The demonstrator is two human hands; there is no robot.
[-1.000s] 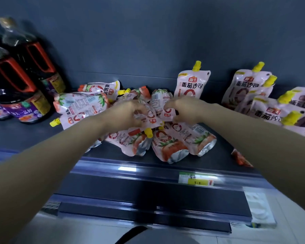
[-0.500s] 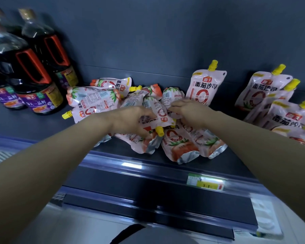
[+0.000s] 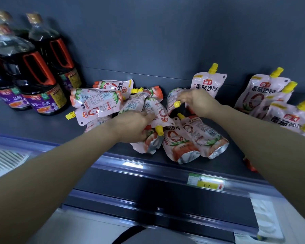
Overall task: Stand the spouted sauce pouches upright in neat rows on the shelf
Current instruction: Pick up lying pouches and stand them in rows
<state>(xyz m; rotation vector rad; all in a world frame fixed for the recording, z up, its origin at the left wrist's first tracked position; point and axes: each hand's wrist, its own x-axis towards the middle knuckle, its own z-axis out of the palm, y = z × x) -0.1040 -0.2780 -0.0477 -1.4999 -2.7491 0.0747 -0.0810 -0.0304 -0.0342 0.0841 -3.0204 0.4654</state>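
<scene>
1. Sauce pouches (image 3: 102, 104) lie flat in a jumbled heap on the dark shelf (image 3: 42, 125), left of and in front of the upright pouch (image 3: 207, 85), which stands against the back wall.
2. Your left hand (image 3: 132, 127), in front and to the left of the upright pouch, curls its fingers round a flat pouch (image 3: 157, 111) whose yellow cap points toward the shelf edge.
3. Your right hand (image 3: 199, 103), just in front of the upright pouch, pinches a rear pouch (image 3: 172, 95) near its yellow cap.
4. Standing pouches (image 3: 259, 92) overlap one another to the right of the upright pouch.
5. Dark sauce bottles (image 3: 42, 81) with red handles stand far to its left.
6. A price tag (image 3: 206, 182) sits on the shelf rail, well in front of it.
</scene>
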